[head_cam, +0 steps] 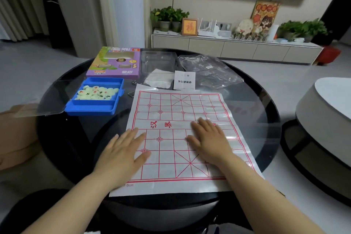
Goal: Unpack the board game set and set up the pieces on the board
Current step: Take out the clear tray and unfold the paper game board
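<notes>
White paper board (182, 135) lies unfolded, red-gridded — pale round pieces (96, 92) heaped in the open blue case (93, 106).

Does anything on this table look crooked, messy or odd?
Nothing looks damaged or spilled. The paper board lies a little crooked, with the left hand and right hand pressed flat on it. The pieces sit in a jumbled heap in the blue tray, and a crumpled plastic bag lies behind.
</notes>
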The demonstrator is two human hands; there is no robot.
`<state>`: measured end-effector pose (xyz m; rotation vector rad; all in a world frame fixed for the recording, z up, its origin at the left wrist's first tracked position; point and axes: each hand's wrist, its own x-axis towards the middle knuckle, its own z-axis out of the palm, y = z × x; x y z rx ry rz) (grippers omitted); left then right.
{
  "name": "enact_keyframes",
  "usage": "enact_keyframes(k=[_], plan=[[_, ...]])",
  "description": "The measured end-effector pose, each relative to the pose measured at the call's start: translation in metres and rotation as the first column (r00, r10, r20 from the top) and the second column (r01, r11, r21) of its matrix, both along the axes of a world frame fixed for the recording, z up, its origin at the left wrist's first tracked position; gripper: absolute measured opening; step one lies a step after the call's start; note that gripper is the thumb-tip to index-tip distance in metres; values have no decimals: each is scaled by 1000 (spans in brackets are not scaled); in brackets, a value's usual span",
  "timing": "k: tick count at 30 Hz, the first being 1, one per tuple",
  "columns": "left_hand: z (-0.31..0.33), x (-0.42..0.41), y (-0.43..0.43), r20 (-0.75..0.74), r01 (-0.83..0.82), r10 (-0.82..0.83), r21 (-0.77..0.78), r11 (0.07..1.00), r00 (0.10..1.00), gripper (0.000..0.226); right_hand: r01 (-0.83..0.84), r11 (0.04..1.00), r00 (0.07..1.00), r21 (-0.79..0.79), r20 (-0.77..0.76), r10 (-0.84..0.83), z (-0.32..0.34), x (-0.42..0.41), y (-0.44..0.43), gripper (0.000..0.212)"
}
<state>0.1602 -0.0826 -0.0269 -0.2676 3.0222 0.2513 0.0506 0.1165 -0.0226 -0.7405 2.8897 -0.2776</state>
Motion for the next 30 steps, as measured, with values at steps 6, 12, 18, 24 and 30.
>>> enact_keyframes(k=[6, 12, 18, 24, 30], plan=[[3, 2, -1, 64, -19, 21, -35, 999, 998, 63, 136, 988, 990, 73, 28, -139, 5, -8, 55, 57], [31, -36, -3, -203, -22, 39, 86, 996, 978, 35, 171, 980, 985, 105, -48, -167, 21, -21, 41, 40], [12, -114, -3, -90, 3, 10, 141, 990, 996, 58, 11, 998, 996, -70, -87, -17, 23, -59, -22, 45], [-5, -128, -11, -24, 65, -64, 36, 997, 998, 61, -45, 998, 999, -46, -4, 45, -3, -103, -62, 55], [-6, -129, -12, 18, 46, -47, 18, 999, 999, 62, 108, 994, 994, -12, -22, -109, -1, -144, -26, 56]])
